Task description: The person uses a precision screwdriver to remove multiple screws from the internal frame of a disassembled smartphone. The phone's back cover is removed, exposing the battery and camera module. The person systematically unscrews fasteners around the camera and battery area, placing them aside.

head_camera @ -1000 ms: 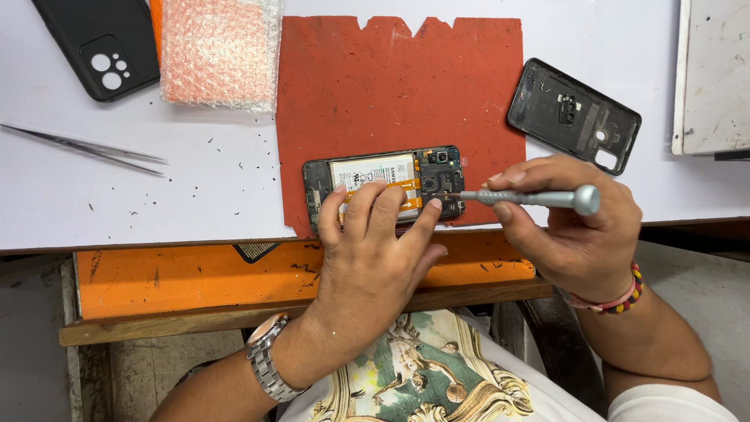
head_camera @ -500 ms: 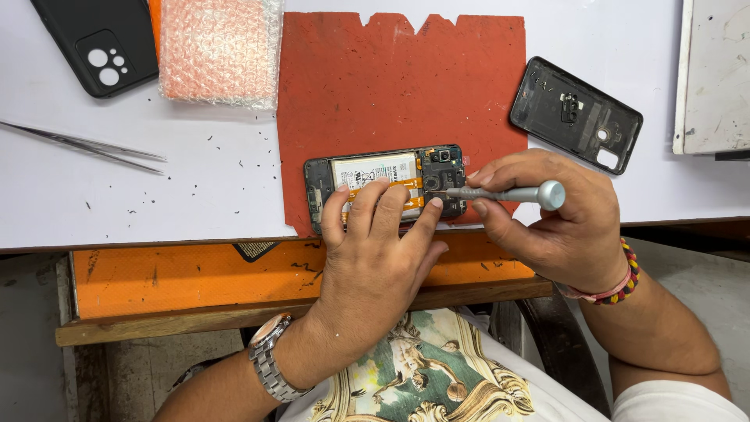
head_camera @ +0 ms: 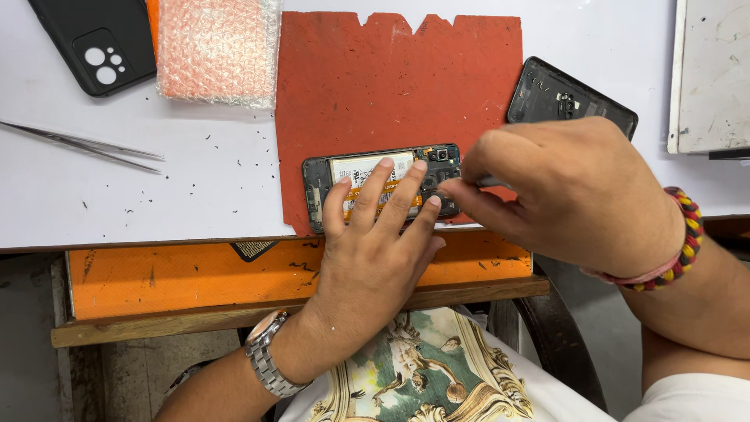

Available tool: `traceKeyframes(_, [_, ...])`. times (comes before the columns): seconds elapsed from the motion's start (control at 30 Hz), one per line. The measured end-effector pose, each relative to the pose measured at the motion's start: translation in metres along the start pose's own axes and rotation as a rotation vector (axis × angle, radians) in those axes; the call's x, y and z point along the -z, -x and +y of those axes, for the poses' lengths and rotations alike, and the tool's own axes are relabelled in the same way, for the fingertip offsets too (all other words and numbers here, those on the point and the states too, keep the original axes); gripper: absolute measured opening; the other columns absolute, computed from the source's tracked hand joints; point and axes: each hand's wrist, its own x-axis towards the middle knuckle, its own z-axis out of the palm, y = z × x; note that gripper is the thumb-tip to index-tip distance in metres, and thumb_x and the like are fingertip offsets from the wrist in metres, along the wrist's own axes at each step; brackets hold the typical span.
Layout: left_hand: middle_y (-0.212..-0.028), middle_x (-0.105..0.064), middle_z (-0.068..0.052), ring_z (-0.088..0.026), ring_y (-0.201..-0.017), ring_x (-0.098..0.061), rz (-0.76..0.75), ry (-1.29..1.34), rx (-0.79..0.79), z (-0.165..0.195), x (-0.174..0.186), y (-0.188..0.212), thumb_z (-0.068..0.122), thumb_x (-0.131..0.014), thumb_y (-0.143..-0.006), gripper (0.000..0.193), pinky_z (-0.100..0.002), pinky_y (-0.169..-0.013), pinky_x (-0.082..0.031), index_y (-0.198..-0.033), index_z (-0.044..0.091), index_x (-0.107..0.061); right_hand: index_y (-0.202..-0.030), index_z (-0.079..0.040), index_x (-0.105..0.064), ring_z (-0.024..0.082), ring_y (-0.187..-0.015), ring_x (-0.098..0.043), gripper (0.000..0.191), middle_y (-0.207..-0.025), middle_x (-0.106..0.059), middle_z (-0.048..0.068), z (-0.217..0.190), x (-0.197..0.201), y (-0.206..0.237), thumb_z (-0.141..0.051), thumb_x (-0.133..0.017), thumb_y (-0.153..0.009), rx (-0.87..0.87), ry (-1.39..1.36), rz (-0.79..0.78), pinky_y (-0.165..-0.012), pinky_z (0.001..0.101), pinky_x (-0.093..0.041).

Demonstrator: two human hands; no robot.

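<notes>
On opened phone [head_camera: 367, 176]: both hands.

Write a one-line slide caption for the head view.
Left hand steadies an opened phone on a red mat while the right hand works at its camera end.

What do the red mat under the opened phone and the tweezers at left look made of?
Red mat: looks like matte rubber or silicone; dull surface, ragged cut top edge. Tweezers: thin metal, grey sheen, fine tapered prongs. Left hand presses the opened phone on the mat.

Your right hand [head_camera: 574, 191] hides nearly all of the screwdriver and a corner of the back cover [head_camera: 558, 98], while your left hand [head_camera: 375, 250] covers the opened phone's [head_camera: 367, 168] lower half.
</notes>
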Motion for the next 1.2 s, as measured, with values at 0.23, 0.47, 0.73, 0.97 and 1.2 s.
traceKeyframes(0.23, [-0.149,-0.053,-0.008,-0.034,-0.146,-0.037,-0.072,0.066,-0.038,-0.009,0.003,-0.006,0.035,-0.075,-0.093,0.04,-0.062,-0.116,-0.025,-0.125,0.011,-0.071,-0.092,-0.008,-0.063,0.023,-0.069,-0.068,0.023,-0.081,-0.066,0.005,0.002,0.008,-0.011,-0.022,-0.079,-0.085,0.211,-0.076,-0.052,-0.056,0.0345,-0.054])
traceKeyframes(0.47, [-0.147,-0.054,-0.008,-0.035,-0.146,-0.037,-0.075,0.072,-0.034,-0.01,0.002,-0.007,0.035,-0.075,-0.092,0.038,-0.064,-0.115,-0.024,-0.123,0.013,-0.071,-0.096,-0.005,-0.061,0.026,-0.073,-0.068,0.026,-0.083,-0.065,0.007,0.003,0.006,-0.012,-0.019,-0.08,-0.083,0.316,-0.101,0.025,-0.057,0.0352,-0.054])
traceKeyframes(0.73, [-0.147,-0.053,-0.008,-0.036,-0.146,-0.038,-0.098,0.065,-0.032,-0.009,0.001,-0.006,0.035,-0.075,-0.092,0.038,-0.064,-0.115,-0.023,-0.122,0.013,-0.071,-0.095,-0.004,-0.06,0.024,-0.067,-0.066,0.027,-0.077,-0.063,0.007,0.001,0.006,-0.012,-0.017,-0.081,-0.083,0.299,-0.093,0.017,-0.052,0.0348,-0.051])
traceKeyframes(0.97, [-0.148,-0.053,-0.008,-0.036,-0.146,-0.038,-0.09,0.055,-0.033,-0.008,0.001,-0.006,0.034,-0.075,-0.091,0.04,-0.064,-0.116,-0.023,-0.124,0.013,-0.071,-0.093,-0.005,-0.06,0.024,-0.07,-0.068,0.024,-0.078,-0.065,0.005,0.006,0.005,-0.012,-0.016,-0.08,-0.083,0.328,-0.172,-0.005,-0.055,0.0344,-0.053])
traceKeyframes(1.2, [-0.148,-0.053,-0.008,-0.036,-0.145,-0.038,-0.088,0.048,-0.031,-0.006,0.002,-0.007,0.034,-0.075,-0.091,0.042,-0.064,-0.116,-0.023,-0.126,0.012,-0.07,-0.091,-0.006,-0.059,0.024,-0.07,-0.068,0.021,-0.077,-0.066,0.004,0.007,0.006,-0.015,-0.015,-0.077,-0.084,0.372,-0.26,-0.012,-0.057,0.0334,-0.055])
